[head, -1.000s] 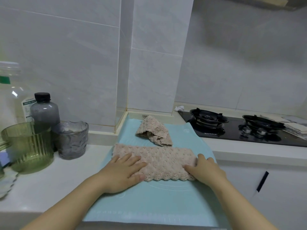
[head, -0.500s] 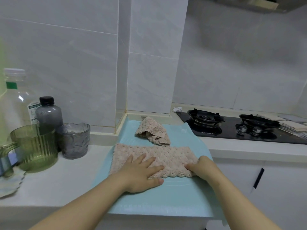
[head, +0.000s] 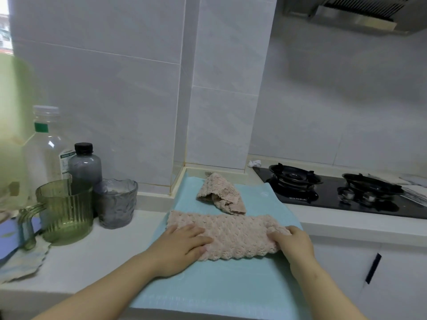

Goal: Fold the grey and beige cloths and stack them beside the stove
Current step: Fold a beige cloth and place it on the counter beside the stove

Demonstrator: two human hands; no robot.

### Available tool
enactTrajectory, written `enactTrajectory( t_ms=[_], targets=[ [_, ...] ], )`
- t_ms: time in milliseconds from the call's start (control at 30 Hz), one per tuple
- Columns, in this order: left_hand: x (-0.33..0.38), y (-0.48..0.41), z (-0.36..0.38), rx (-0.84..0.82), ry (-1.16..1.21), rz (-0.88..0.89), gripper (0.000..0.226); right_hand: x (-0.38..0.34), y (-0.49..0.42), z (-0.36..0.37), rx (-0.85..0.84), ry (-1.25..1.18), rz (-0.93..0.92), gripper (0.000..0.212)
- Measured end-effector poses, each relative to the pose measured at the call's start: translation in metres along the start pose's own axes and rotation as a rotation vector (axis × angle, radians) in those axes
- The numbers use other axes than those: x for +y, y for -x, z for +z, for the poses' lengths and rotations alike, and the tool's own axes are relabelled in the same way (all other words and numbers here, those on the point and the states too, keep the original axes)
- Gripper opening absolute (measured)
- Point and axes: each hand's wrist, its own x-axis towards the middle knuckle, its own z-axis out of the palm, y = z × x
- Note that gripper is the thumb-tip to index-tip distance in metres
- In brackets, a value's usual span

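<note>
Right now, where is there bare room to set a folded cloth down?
Bare white counter lies between the green jug and the blue mat; also the mat's near part, before the long beige cloth. Crowded: bottles, jug and grey cup, far left.

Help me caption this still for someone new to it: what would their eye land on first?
Two bare hands on a long beige cloth at the centre of a pale blue mat: the left hand presses flat on it, the right hand grips its right end. Just behind lies a crumpled beige cloth, with a black gas stove to the right and a green pitcher at left.
</note>
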Motion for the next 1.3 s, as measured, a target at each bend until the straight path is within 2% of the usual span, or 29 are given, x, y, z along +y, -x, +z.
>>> enactTrajectory(
  t_ms=[67, 133, 300, 400, 500, 567, 667, 733, 800, 933, 1000, 1100, 1200, 1233, 1300],
  targets=[
    [-0.003, 0.0, 0.002, 0.059, 0.064, 0.012, 0.042, -0.007, 0.01, 0.004, -0.007, -0.214, -0.013, 0.005],
    [-0.004, 0.0, 0.002, 0.146, 0.23, 0.0, 0.038, -0.02, 0.02, 0.01, 0.002, -0.361, -0.029, 0.005],
    [-0.014, 0.001, 0.001, 0.406, 0.941, -0.22, 0.027, -0.063, 0.046, 0.035, -0.061, -0.363, -0.143, 0.01],
    [-0.017, 0.001, -0.003, 0.617, 1.254, -0.335, 0.025, -0.084, 0.068, 0.053, -0.208, -0.33, -0.243, 0.007],
    [-0.019, 0.002, -0.004, 0.646, 1.418, -0.362, 0.027, -0.093, 0.085, 0.068, -0.505, -0.305, -0.229, 0.005],
    [-0.02, 0.002, -0.004, 0.63, 1.336, -0.366, 0.032, -0.091, 0.088, 0.074, -0.585, -0.308, -0.198, 0.017],
    [-0.017, 0.005, -0.006, 0.573, 1.217, -0.362, 0.033, -0.08, 0.079, 0.071, -0.461, -0.371, -0.234, 0.022],
    [-0.017, 0.006, -0.007, 0.52, 1.224, -0.361, 0.02, -0.07, 0.074, 0.064, -0.387, -0.327, -0.257, 0.019],
    [-0.018, 0.006, -0.008, 0.51, 1.182, -0.383, 0.008, -0.058, 0.068, 0.058, -0.359, -0.205, -0.3, 0.015],
    [-0.022, 0.003, -0.007, 0.493, 1.108, -0.427, 0.013, -0.035, 0.059, 0.055, -0.457, 0.198, -0.374, 0.011],
    [-0.025, 0.002, -0.011, 0.433, 0.971, -0.44, 0.014, -0.027, 0.056, 0.056, -0.477, 0.342, -0.364, 0.01],
    [-0.026, 0.0, -0.024, 0.391, 0.651, -0.438, 0.024, -0.031, 0.055, 0.056, -0.38, 0.29, -0.403, 0.007],
    [-0.015, -0.004, -0.036, 0.589, 0.387, -0.344, 0.036, -0.043, 0.054, 0.061, -0.192, 0.35, -0.597, 0.028],
    [-0.011, -0.008, -0.034, 0.582, 0.35, -0.288, 0.039, -0.048, 0.054, 0.066, -0.168, 0.397, -0.658, 0.033],
    [-0.007, -0.015, -0.021, 0.422, 0.251, -0.235, 0.045, -0.054, 0.052, 0.081, -0.248, 0.517, -0.707, 0.04]
  ],
)
